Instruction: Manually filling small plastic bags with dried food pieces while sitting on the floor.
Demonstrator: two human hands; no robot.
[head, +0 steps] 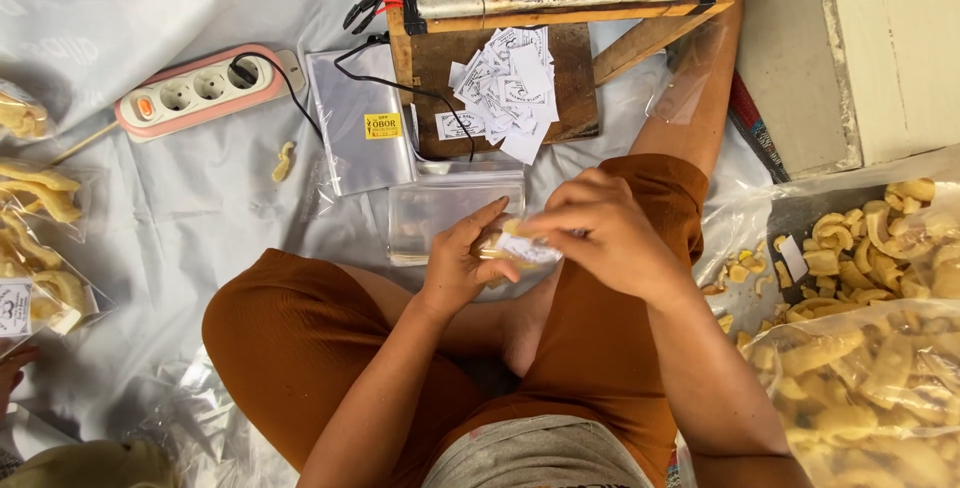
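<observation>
Floor covered by a pale plastic sheet (130, 8); person seated cross-legged on it. Left hand (465, 263) curled, gripping a small clear bag (510, 243) of yellow snacks over the lap. Right hand (600, 233) fingers pressed together, pinching a white label (525, 248) at the bag's mouth. Just ahead of the hands: stack of empty bags (440, 208). Beyond it, a wooden sealer (500, 58) with a heap of labels (505, 83) on its board. Power strip (205, 88) at upper left, one black plug in. Filled packs (40, 238) along left edge. Large sack of snacks (860, 378) at right, beside a pale wall corner (880, 38).
</observation>
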